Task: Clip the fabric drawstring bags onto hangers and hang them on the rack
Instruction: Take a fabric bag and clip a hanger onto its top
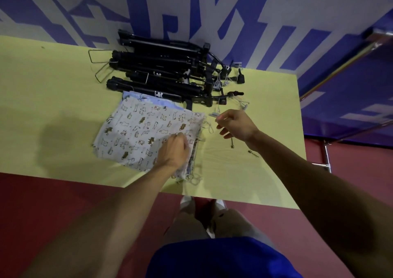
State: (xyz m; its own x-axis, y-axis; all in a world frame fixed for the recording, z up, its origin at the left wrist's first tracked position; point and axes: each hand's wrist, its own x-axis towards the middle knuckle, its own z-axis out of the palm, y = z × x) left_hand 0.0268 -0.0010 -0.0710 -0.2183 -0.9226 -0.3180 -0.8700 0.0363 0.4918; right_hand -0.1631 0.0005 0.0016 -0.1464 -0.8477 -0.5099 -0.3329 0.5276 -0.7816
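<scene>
A stack of pale drawstring bags (140,133) printed with small cats lies on the yellow-green table (42,90); a blue bag peeks out at its far edge. My left hand (175,150) rests on the stack's right side, fingers curled into the top bag's edge. My right hand (236,126) hovers just right of the stack, fingers loosely bent, with something small and pale at the fingertips that I cannot make out. Wire hangers (100,65) lie at the back, partly hidden under black tripods. The metal rack (344,56) stands at the right.
Several folded black tripods (161,73) lie across the back of the table. Small clips and pins (232,143) are scattered right of the bags. Loose drawstrings trail over the table's front edge (191,179). A blue and white patterned wall backs the table; the floor is red.
</scene>
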